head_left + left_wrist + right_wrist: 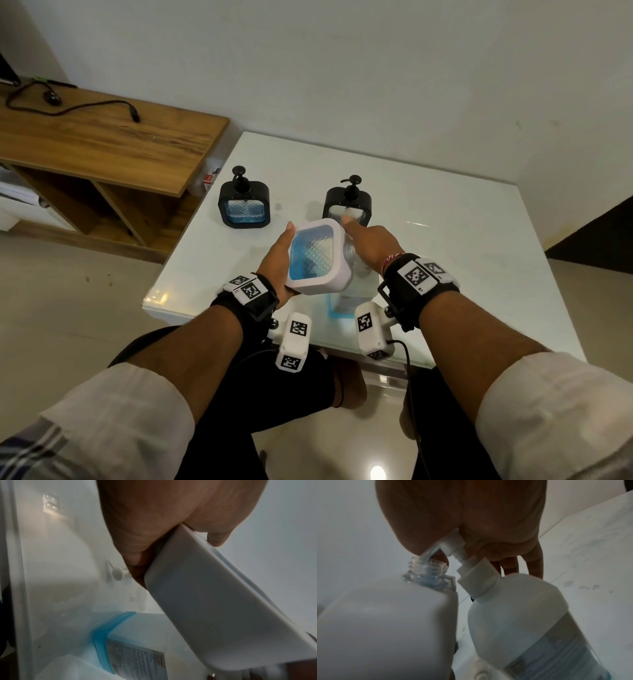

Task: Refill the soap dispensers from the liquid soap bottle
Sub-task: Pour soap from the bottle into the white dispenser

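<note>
Left hand [278, 263]: holds a white, rounded-square soap dispenser [314, 258] tilted above the table's near edge, fingers wrapped round its left side.
Right hand [371, 245]: rests on the white pump head [447, 546] of the liquid soap bottle [522, 622], fingers curved over it; forefinger stretched out.
Held dispenser: smooth matte white frame, clear quilted window showing blue liquid, threaded clear neck [426, 572] open, with the bottle's spout at its mouth.
Soap bottle: smooth white plastic, rounded shoulder, printed label with a blue band, standing just beside the held dispenser.
Table [445, 240]: glossy white top.
Farther back: two black-framed dispensers stand upright with black pumps, the left one [244, 202] part full of blue, the right one [347, 202] looking clear.
Far left: a wood-grain shelf [102, 137] carrying a black cable.
</note>
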### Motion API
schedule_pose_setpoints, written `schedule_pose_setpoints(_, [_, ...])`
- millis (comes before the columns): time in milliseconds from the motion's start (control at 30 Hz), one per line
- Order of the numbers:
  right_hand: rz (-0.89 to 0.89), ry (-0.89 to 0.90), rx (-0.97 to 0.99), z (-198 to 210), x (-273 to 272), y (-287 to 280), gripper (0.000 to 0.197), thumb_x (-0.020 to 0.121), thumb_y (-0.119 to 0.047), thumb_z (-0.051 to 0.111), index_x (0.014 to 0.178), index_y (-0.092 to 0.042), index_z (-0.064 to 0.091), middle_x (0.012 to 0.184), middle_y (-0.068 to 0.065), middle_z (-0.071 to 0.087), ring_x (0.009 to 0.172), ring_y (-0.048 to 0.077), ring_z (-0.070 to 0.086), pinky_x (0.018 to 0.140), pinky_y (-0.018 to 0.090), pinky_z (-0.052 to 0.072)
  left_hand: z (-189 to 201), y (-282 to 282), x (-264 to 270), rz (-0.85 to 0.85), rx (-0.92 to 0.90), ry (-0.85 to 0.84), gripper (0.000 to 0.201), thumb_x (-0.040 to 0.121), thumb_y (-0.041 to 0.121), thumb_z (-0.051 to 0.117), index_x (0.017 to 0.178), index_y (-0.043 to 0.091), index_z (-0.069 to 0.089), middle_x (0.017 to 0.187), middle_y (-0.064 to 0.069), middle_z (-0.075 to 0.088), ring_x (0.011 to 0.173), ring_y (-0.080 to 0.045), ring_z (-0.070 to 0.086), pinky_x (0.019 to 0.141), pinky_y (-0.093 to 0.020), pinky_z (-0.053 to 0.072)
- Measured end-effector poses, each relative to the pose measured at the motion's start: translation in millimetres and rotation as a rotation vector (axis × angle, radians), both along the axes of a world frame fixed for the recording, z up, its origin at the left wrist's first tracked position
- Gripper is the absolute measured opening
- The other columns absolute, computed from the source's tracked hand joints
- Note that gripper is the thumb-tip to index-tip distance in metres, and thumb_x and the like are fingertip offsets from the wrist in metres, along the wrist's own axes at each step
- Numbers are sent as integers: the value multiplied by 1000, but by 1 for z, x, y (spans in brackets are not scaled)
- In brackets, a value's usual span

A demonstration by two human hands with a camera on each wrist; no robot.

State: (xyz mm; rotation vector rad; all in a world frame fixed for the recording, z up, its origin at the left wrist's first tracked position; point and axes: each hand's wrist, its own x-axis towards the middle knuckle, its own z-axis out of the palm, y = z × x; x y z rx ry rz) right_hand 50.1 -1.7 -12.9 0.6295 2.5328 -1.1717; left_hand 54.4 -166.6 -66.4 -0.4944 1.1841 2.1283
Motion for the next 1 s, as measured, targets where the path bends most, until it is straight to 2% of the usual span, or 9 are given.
schedule_pose_setpoints(67, [1,15,-19,2,2,0,64,97,-57,38,128,-6,58,128,16,60,114,31,56,94,34,37,2,0,1,7,-17,3,56,102,65,35,127,25,64,100,-7,77,96,-25,69,80,-41,55])
schedule_pose_setpoints(133, [12,26,-27,4,2,0,63,99,-55,35,129,-5,58,129,16,59,116,31,55,97,35,37,2,1,2,9,-24,4,55,102,65,35,124,25,66,102,-7,77,97,-26,69,81,-41,55])
schedule_pose_setpoints(267, [46,35,-1,6,3,-3,62,101,-53,30,124,-4,60,126,17,59,115,31,55,96,35,37,1,1,1,7,-14,7,56,102,66,35,130,26,62,116,-9,72,103,-26,68,83,-42,56])
schedule_pose_setpoints(433, [9,24,-15,-2,2,0,62,98,-56,37,124,-5,60,125,17,61,110,30,56,91,34,36,-2,1,1,-22,-10,9,51,104,63,30,116,26,64,94,-5,78,94,-23,68,72,-37,61])
schedule_pose_setpoints(533, [11,23,-20,2,1,1,64,98,-56,36,126,-4,59,127,16,60,106,28,54,90,33,35,-1,0,1,-10,-19,2,52,103,65,33,121,26,64,106,-8,74,97,-25,68,79,-41,56])
schedule_pose_setpoints(700, [66,19,-7,7,1,1,67,100,-57,27,126,-4,59,123,17,60,103,27,53,88,31,34,-1,-1,2,1,-44,-15,61,98,70,39,138,28,59,134,-13,66,113,-31,66,91,-47,56])
schedule_pose_setpoints(800, [42,-3,29,2,4,0,67,98,-58,31,129,-5,58,130,16,58,116,30,54,97,34,36,-3,-1,0,-7,-26,-9,54,101,66,35,126,28,63,121,-10,70,106,-27,67,86,-44,56])
schedule_pose_setpoints(933, [28,-4,16,-2,4,1,65,97,-60,33,116,-5,62,125,18,61,104,29,56,89,33,36,-3,0,2,-5,5,-8,52,102,65,36,123,27,63,113,-10,71,100,-27,67,81,-43,56])
schedule_pose_setpoints(1000, [42,-4,9,0,5,0,66,98,-59,31,125,-5,60,128,17,59,109,30,55,92,33,35,-2,-1,4,5,-5,-17,54,101,66,38,126,26,64,114,-10,72,100,-28,68,82,-43,56])
